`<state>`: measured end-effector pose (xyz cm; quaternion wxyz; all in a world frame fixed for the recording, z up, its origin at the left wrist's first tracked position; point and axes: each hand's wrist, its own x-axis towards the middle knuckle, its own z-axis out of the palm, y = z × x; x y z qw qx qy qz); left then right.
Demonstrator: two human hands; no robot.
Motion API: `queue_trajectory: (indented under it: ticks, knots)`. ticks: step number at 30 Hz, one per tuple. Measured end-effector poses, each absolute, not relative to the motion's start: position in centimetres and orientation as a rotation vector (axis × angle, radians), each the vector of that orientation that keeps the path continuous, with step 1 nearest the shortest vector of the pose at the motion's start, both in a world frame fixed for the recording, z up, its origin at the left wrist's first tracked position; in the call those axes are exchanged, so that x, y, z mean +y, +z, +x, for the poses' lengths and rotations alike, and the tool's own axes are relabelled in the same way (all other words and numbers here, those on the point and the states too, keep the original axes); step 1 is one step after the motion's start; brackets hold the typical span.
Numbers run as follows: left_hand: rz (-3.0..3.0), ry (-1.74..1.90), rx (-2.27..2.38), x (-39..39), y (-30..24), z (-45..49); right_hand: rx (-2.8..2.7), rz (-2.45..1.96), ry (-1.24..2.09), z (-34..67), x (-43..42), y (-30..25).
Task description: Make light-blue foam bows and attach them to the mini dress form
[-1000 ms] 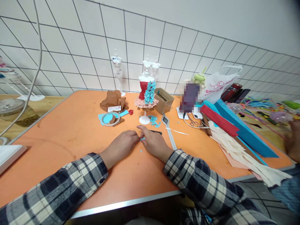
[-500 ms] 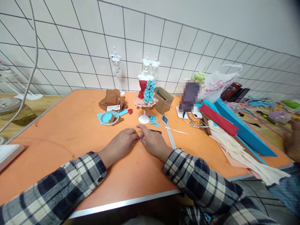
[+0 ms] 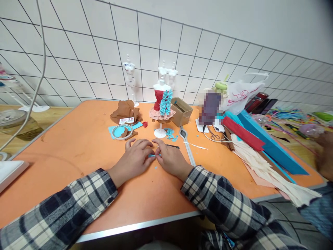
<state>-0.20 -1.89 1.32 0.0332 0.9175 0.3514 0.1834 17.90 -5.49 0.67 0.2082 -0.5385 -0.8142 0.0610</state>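
Note:
My left hand [image 3: 134, 158] and my right hand [image 3: 169, 158] meet on the orange table [image 3: 78, 146], both pinching a small strip of blue paper [image 3: 152, 155] between their fingertips. The left hand's outer fingers are lifted and spread a little. Just beyond my hands stands a small white mannequin [image 3: 161, 100] dressed in a red, pink and blue paper dress. Blue paper scraps [image 3: 170, 133] lie at its base. A thin dark tool [image 3: 172, 146] lies right by my right hand.
A tape roll on blue paper [image 3: 121, 131], crumpled brown paper [image 3: 125, 110], a cardboard box [image 3: 182, 111], a grey ruler [image 3: 187, 146], scissors [image 3: 213, 133] and stacked coloured paper sheets [image 3: 260, 142] lie about. Another person's hand [image 3: 324, 156] is at the right edge.
My left hand's fingers have lifted and spread forward while still pinching the blue strip. The right hand has barely moved.

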Motion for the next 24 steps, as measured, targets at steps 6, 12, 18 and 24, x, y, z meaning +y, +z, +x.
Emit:
queue_trajectory:
  ticks: [6, 12, 18, 24]
  knots:
    - [2.822, 0.596, 1.102, -2.1, 1.5, 0.0, -2.267, -1.494, 0.224, 17.9, -5.6, 0.8]
    - [2.692, 0.648, 1.113, -1.0, 1.2, -0.6, -2.064, -1.304, 0.294, 18.2, -5.6, 1.3]
    - [2.247, 0.998, 1.22, 0.2, 0.8, -0.7, -1.671, -1.246, 0.883, 17.6, -5.1, 1.1]
    - [2.183, 1.041, 1.18, -0.5, 0.7, -0.2, -1.301, -1.171, 1.331, 16.8, -5.1, 1.1]
